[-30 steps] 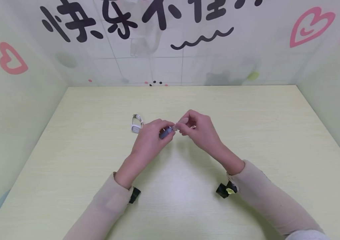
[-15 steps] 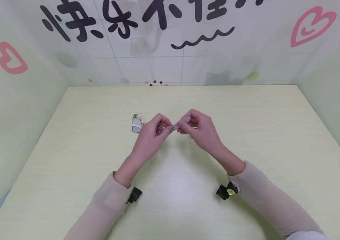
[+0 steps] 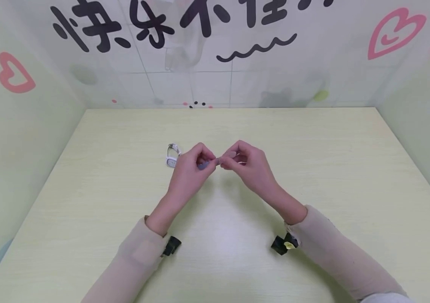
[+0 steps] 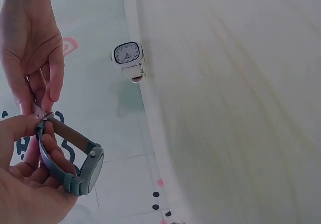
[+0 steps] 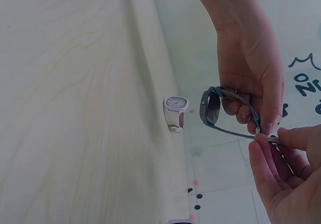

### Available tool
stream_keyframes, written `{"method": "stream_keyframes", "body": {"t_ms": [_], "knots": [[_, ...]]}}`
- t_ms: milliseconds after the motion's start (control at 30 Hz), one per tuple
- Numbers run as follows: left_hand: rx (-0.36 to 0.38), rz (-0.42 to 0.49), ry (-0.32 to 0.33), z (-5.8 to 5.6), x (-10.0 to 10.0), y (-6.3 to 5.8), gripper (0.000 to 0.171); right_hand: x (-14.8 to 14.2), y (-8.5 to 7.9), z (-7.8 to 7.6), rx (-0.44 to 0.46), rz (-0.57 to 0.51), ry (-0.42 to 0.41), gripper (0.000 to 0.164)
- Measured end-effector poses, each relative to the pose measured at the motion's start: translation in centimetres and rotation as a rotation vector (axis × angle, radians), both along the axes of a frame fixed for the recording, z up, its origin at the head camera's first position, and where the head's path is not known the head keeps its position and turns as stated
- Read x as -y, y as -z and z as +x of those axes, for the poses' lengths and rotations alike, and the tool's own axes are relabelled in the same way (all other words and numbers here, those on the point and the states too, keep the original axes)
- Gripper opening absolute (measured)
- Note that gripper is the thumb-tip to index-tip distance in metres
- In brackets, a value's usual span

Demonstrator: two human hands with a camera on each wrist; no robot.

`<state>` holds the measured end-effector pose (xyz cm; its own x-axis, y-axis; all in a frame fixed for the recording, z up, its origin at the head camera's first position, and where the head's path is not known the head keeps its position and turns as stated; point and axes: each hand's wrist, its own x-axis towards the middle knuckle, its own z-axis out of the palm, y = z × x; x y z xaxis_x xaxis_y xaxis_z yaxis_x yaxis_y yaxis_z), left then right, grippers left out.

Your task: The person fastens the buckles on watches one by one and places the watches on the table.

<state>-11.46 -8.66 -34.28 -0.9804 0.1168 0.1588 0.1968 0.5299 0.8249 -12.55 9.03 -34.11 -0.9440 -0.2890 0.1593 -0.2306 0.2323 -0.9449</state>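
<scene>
A wristwatch with a blue-grey strap [image 4: 52,166] hangs between my two hands, its case [image 4: 93,171] facing away. My left hand [image 3: 191,170] holds one side of the strap near the buckle, thumb against fingertips. With thumb and fingers, my right hand [image 3: 250,168] pinches the pale strap end [image 3: 231,155] at the buckle [image 5: 258,130]. The strap forms a loop, both ends meeting at the fingertips. Fingers partly hide the buckle, so I cannot tell whether it is fastened. In the head view the watch case is hidden behind my left hand.
A white wristwatch [image 3: 172,156] with a square face stands on the pale wooden table [image 3: 124,189], just left of my left hand. Part of a white, dark-rimmed object [image 5: 180,221] shows at the right wrist view's bottom edge. Printed walls surround the table.
My left thumb and fingers have shifted along the strap toward the buckle. The right hand has moved slightly left, bringing the fingertips closer together. The white watch stays put.
</scene>
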Motion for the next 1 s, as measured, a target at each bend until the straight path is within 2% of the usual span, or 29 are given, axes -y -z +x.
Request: {"method": "stream_keyframes", "body": {"t_ms": [133,267,367,500,600,700,833,1000], "knots": [[-0.004,0.014,0.031,0.0,-0.1,0.0,0.009,0.1,0.1,-0.2,0.017,-0.039,-0.017,0.014],[0.026,0.035,0.094,-0.1,0.1,-0.1,0.017,-0.2,0.2,-0.6,0.0,-0.084,-0.011,0.012],[0.054,0.083,0.129,-0.2,0.4,-0.2,0.022,-0.7,0.3,-0.8,-0.021,-0.12,-0.018,0.014],[0.068,0.155,0.143,-0.3,0.8,-0.4,0.024,-1.3,0.5,-1.0,-0.065,-0.197,-0.062,0.017],[0.082,0.205,0.16,-0.3,0.9,-0.4,0.025,-1.6,0.6,-1.0,-0.129,-0.246,-0.087,0.022],[0.118,0.281,0.182,-0.4,0.9,-0.4,0.025,-1.8,0.8,-1.0,-0.215,-0.267,-0.075,0.025],[0.148,0.356,0.188,-0.3,0.8,-0.6,0.025,-1.8,0.9,-1.1,-0.309,-0.24,-0.043,0.024],[0.152,0.403,0.174,-0.3,0.8,-0.7,0.025,-1.8,0.8,-1.2,-0.396,-0.204,-0.057,0.022]]}}
